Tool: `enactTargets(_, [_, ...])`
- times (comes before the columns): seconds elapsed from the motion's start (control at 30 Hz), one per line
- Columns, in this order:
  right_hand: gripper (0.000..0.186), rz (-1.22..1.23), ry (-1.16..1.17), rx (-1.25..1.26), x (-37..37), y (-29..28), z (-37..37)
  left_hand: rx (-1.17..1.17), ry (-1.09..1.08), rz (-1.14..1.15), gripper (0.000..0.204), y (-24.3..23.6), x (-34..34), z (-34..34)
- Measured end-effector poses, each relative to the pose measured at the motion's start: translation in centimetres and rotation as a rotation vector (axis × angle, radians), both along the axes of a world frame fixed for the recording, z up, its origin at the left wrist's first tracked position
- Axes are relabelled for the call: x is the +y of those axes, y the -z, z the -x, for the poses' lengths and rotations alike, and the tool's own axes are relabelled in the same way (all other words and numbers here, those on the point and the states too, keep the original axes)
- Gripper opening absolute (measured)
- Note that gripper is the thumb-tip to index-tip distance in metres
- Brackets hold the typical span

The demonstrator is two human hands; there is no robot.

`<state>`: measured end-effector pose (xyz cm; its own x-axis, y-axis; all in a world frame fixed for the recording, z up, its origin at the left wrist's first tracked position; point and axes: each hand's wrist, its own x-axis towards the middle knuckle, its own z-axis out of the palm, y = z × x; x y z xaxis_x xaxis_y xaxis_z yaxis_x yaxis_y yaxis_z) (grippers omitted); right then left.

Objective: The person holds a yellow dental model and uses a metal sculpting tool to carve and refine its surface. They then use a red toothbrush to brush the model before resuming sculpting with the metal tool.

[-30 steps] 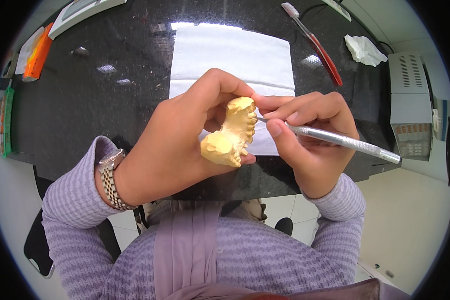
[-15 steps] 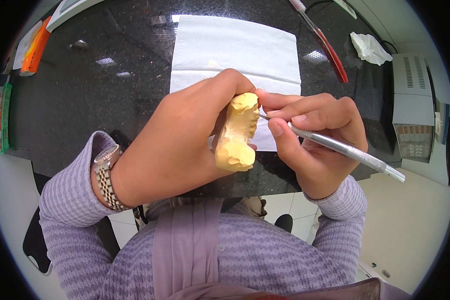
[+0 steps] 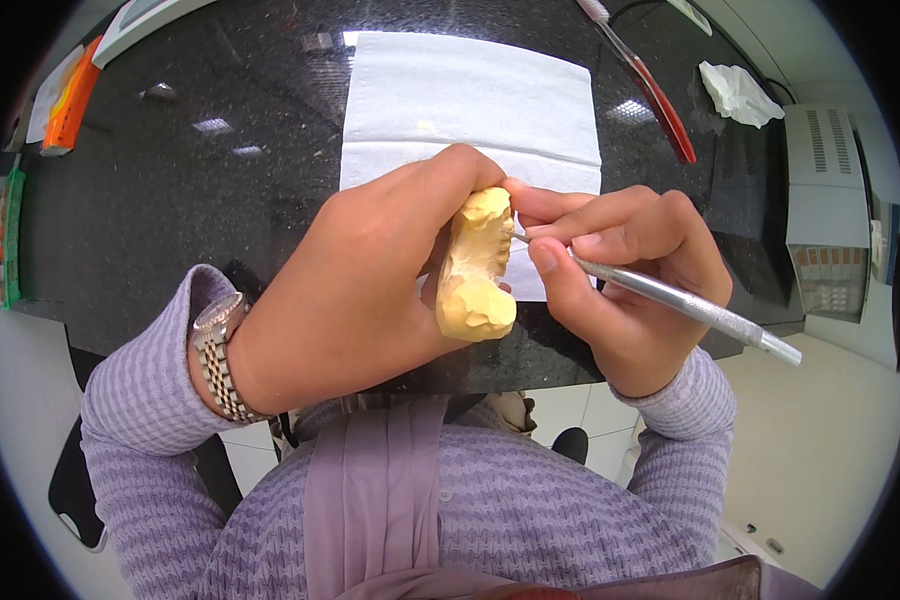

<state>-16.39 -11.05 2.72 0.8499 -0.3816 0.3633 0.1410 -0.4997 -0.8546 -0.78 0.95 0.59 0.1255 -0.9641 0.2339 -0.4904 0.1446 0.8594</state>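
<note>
The cast (image 3: pixel 462 262) is a pale yellow, matte tooth model curved like a horseshoe, with rough, faceted blocks at its two ends. Between them the inner surface is lighter and hollowed, and small bumpy teeth line its right side. The near block looks broader than the far one.

It is held up above the desk (image 3: pixel 260 100), between the front edge and the middle, and in view overlaps the lower part of the white paper (image 3: pixel 470 85). The left hand (image 3: pixel 355 275) grasps it from the left, forefinger bent over the far end, the palm side behind its left flank; a fingertip shows past its right side. The right hand (image 3: pixel 625 325) is just to the right, pinching a metal tool (image 3: pixel 685 298) between thumb and fingers. Its outstretched fingers reach to the cast's far end, by the left forefinger's tip.

The cast's longer visible direction runs almost straight from the desk's far edge toward its front edge. Its teeth point right, toward the tool, whose thin tip is at the row; whether it touches cannot be told. The tool slants, its blunt end toward the desk's front right corner.
</note>
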Motion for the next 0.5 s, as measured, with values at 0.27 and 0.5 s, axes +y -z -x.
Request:
enactTargets(0.27, [0.025, -0.078, 0.011, -0.037, 0.24, 0.06, 0.03, -0.081, -0.035, 0.072, 0.044, -0.06, -0.04, 0.07])
enactTargets(0.5, [0.024, -0.135, 0.013, -0.025, 0.14, 0.02, -0.04, -0.099, -0.045, 0.073, 0.044, -0.13, -0.03, 0.08])
